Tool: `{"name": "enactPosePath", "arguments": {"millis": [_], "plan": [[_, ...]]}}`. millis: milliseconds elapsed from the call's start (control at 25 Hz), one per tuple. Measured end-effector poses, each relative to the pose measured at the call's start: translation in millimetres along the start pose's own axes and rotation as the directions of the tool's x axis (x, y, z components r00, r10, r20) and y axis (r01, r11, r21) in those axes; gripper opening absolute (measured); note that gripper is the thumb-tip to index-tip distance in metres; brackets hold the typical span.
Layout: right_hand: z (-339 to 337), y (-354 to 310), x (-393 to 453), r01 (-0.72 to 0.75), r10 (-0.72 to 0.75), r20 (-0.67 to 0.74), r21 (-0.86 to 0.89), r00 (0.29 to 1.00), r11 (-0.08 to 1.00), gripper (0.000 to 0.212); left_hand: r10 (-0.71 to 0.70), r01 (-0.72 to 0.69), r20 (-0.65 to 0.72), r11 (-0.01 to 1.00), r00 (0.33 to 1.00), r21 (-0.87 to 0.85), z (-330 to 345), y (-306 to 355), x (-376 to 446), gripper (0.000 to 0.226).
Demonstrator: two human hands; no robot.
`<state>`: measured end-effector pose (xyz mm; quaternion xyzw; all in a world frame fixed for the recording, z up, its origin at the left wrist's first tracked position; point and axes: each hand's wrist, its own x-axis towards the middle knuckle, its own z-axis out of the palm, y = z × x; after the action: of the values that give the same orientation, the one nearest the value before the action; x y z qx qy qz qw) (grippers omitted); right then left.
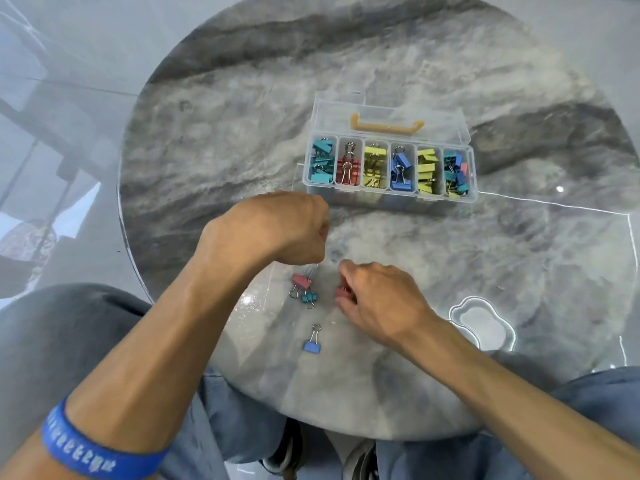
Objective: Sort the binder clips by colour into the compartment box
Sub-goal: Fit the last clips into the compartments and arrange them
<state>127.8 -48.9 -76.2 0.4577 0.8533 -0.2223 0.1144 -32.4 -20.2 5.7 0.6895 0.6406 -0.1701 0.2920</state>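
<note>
Head view, near to far. Blue wristband (100, 455) on the left forearm, at the bottom edge. Grey trouser legs below the round marble table (381, 393).

Loose clips on the near part of the table: blue clip (312, 346) alone, nearest the body. Beyond it a red clip (301, 281) and a teal clip (309, 298), touching or overlapping, handles tangled; cannot tell which lies on top.

Right hand (377, 299) low over the table, just right of that pair, fingers curled and pinching a red clip (342, 292); only a sliver of it shows between the fingertips. Left hand (277, 230) above the pair, fingers curled under in a fist. Whether it holds anything: cannot tell, the palm side is hidden. A wire loop shows just under it; probably the red clip's handle.

Clear scalloped dish (481, 323) to the right, near the table edge.

Far: compartment box (388, 197), lid (389, 116) open and tipped back, orange handle (386, 125). Six cells, left to right: teal, red, yellow, blue, yellow, then a mixed-looking last cell, mostly teal with a bit of pink or red.

Step in hand, as judged: picking up red, late in the sort, three loose clips left. Next move calls for a carry past the left hand to the second cell from the left.
</note>
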Motion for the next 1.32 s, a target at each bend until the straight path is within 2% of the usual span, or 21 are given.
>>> {"name": "enactPosePath", "arguments": {"millis": [80,160,200,240,320,360,400,520,560,680,720,840,1000,1120,1160,1200,1240,1320], "plan": [[-1,7,6,-0.011,0.005,-0.138,-0.044,0.99,0.999,0.02,0.005,-0.005,0.014,1.0,1.0,0.001,1,3,1,0.012],[-7,15,12,-0.05,0.051,-0.248,0.012,0.968,0.999,0.017,0.012,-0.012,-0.018,1.0,1.0,0.001,2,3,3,0.009],[-15,19,15,-0.07,0.105,-0.278,0.132,0.955,0.989,0.016,0.016,-0.017,-0.05,1.0,0.999,-0.006,3,3,5,0.011],[-24,23,17,-0.067,0.167,-0.285,0.329,0.944,0.942,0.013,0.019,-0.022,-0.091,0.999,0.996,-0.03,5,3,7,0.017],[-44,29,18,0.024,0.267,-0.273,0.739,0.924,0.674,0.01,0.014,-0.052,-0.192,0.979,0.981,-0.196,10,6,12,0.029],[-53,30,16,0.074,0.306,-0.284,0.832,0.909,0.55,0.012,0.01,-0.096,-0.246,0.936,0.969,-0.338,12,9,13,0.03],[-59,33,17,0.12,0.335,-0.308,0.868,0.891,0.481,0.014,0.006,-0.158,-0.296,0.857,0.955,-0.491,12,12,16,0.026],[-67,36,18,0.217,0.345,-0.352,0.902,0.87,0.373,0.012,-0.04,-0.265,-0.342,0.546,0.939,-0.794,8,22,19,0.019],[-67,36,18,0.247,0.321,-0.388,0.881,0.864,0.403,0.01,-0.07,-0.28,-0.349,0.462,0.934,-0.842,8,23,19,0.018],[-69,33,12,0.321,0.174,-0.521,0.72,0.836,0.615,0.014,-0.171,-0.334,-0.387,0.275,0.906,-0.902,9,27,19,0.022],[-71,34,10,0.342,0.143,-0.522,0.716,0.841,0.609,0.015,-0.185,-0.349,-0.392,0.224,0.901,-0.91,9,28,19,0.021],[-82,40,9,0.354,0.167,-0.454,0.837,0.875,0.418,0.014,-0.164,-0.37,-0.391,0.142,0.906,-0.918,6,30,19,0.015],[-93,39,8,0.255,0.315,-0.272,0.962,0.909,0.097,0.014,-0.101,-0.366,-0.379,0.122,0.92,-0.922,3,38,18,0.013],[-88,41,12,0.154,0.407,-0.128,0.988,0.904,-0.03,0.013,-0.104,-0.364,-0.374,0.11,0.921,-0.925,5,42,15,0.023],[-86,41,13,0.159,0.429,-0.138,0.987,0.893,-0.014,0.013,-0.116,-0.365,-0.373,0.089,0.92,-0.927,6,42,15,0.031],[-83,41,13,0.194,0.443,-0.206,0.978,0.872,0.072,0.011,-0.136,-0.367,-0.372,0.063,0.918,-0.928,6,42,15,0.035],[-82,40,12,0.241,0.426,-0.321,0.942,0.846,0.232,0.009,-0.166,-0.367,-0.369,0.043,0.914,-0.929,6,41,15,0.034],[-79,36,8,0.321,0.248,-0.522,0.766,0.816,0.557,0.009,-0.226,-0.359,-0.359,0.039,0.906,-0.932,5,38,16,0.02]]}}
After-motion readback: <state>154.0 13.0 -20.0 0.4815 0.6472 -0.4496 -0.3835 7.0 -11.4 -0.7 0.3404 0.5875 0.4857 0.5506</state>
